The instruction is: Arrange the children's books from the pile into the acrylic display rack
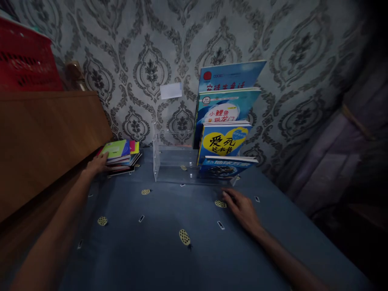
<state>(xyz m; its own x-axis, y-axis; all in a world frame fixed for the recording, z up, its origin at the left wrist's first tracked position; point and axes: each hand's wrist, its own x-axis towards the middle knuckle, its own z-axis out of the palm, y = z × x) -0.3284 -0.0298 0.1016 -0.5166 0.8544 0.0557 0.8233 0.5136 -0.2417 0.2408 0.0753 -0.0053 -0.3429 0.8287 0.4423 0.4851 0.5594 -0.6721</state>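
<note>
Forearms [68,210], right hand [243,207] half-curled, left hand [97,163] touching booklets [119,155], grip unclear, book [224,140] “爱死这本书”

Your wallpaper [151,72] is pale grey with a darker damask motif. Your tablecloth [145,258] is slate blue, dotted with black-spotted yellow ovals and small white-edged dark marks. In your clear rack [156,161], the rearmost book [232,74] is blue with red lettering, the second book [245,105] turquoise with a white oval and red characters, the third book [224,141] blue with a yellow heart and black lettering, the front book [226,167] blue with paler lettering. Your book stack [117,150] shows lime green on top, pink and yellow at one edge. At your left, the basket [28,58] is red, the cabinet [45,141] brown.
</note>
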